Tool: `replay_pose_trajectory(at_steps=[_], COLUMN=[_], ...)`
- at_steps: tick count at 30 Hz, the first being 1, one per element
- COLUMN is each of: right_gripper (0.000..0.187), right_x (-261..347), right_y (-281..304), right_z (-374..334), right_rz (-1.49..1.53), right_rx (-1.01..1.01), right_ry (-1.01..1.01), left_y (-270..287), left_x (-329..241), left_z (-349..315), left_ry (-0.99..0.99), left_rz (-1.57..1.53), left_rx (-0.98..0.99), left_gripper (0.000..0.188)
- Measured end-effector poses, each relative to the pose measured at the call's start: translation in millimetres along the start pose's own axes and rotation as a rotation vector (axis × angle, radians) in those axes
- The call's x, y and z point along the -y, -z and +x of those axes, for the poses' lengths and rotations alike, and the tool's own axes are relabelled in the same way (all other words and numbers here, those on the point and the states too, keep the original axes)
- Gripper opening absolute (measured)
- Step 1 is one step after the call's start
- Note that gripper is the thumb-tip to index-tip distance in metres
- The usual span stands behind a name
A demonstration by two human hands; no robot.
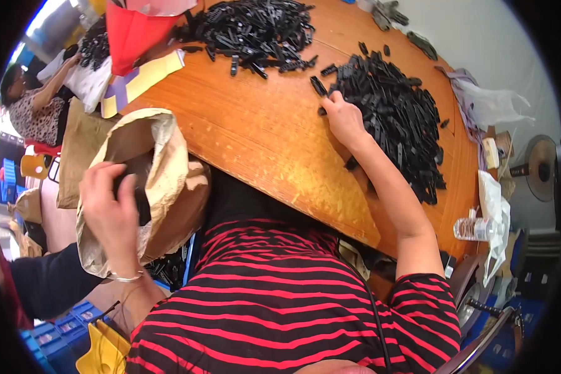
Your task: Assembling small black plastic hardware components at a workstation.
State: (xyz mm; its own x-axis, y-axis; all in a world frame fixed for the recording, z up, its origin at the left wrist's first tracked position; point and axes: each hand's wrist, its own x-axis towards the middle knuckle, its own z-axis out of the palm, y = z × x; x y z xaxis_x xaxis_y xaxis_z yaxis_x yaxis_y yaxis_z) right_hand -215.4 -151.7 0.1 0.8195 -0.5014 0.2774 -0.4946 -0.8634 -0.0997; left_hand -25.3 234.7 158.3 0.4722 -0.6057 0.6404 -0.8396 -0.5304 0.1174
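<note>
My right hand point(344, 121) is at the left edge of a heap of small black plastic parts point(396, 118) on the wooden table. Its fingers are pinched at the end of one elongated black plastic part point(318, 86). My left hand point(111, 209), with a bracelet at the wrist, is over the mouth of a tan paper sack point(168, 181). Its thumb and fingers are apart, and nothing shows clearly between them. Dark shadow hides most of the sack's inside. The sack stands beside the table's near left edge.
A second black heap point(255, 31) lies farther back on the table point(249, 124), near a red bag point(137, 37). A plastic bottle point(474, 229) lies at the right edge. Another person point(34, 106) works at far left; a dark sleeve point(53, 283) reaches in near my left forearm.
</note>
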Motion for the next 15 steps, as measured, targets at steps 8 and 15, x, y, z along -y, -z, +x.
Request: replay_pose_trajectory(at_steps=[8,15], right_gripper=[0.03,0.023], right_x=[17,61], right_y=[15,-6], right_z=[18,-5], right_rz=[0.228,1.078], right_rx=[-0.026,-0.032], right_ry=[0.016,-0.228], left_y=[-140,-305], left_x=[-128,-96], left_z=[3,100], left_ry=[-0.226,-0.013], left_rz=[-0.767,-0.439], left_rx=[0.226,-0.074], left_gripper=[0.025,0.04])
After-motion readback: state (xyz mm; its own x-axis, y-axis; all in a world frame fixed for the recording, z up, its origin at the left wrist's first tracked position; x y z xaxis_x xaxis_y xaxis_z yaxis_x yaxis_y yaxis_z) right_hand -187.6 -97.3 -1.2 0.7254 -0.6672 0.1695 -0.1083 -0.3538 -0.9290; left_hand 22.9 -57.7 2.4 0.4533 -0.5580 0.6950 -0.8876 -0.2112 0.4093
